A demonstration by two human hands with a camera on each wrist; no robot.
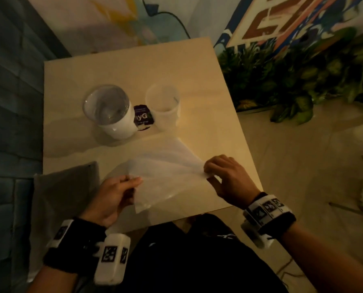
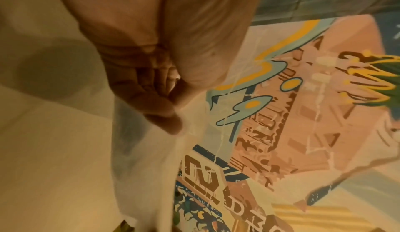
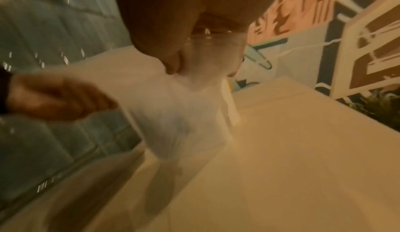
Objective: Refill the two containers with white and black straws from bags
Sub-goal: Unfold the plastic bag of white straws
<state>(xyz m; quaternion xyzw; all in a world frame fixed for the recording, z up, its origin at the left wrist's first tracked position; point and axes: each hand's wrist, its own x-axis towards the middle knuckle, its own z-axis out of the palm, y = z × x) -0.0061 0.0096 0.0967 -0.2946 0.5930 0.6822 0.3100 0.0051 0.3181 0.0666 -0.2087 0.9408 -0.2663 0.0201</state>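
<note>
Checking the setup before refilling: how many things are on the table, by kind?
Containers: 2, a clear one and a white one.
Plastic bags: 1, a clear bag pinched by the left hand and right hand.
Dark labels: 1, between the containers.
Total: 4.

Table (image 1: 208,85): pale cream, plain. Bag (image 1: 165,172) at 6 o'clock: translucent milky white, no print. Left container (image 1: 110,111): clear glass top, white base. Right container (image 1: 163,106): frosted white. Sticker (image 1: 143,117) between them: dark purple, white lettering. Wristbands (image 1: 74,248): black, white blocks with black square markers. Mural (image 1: 282,20) at 1 o'clock: peach, brown, navy, yellow. Foliage (image 1: 292,77) at 2 o'clock: green.
</note>
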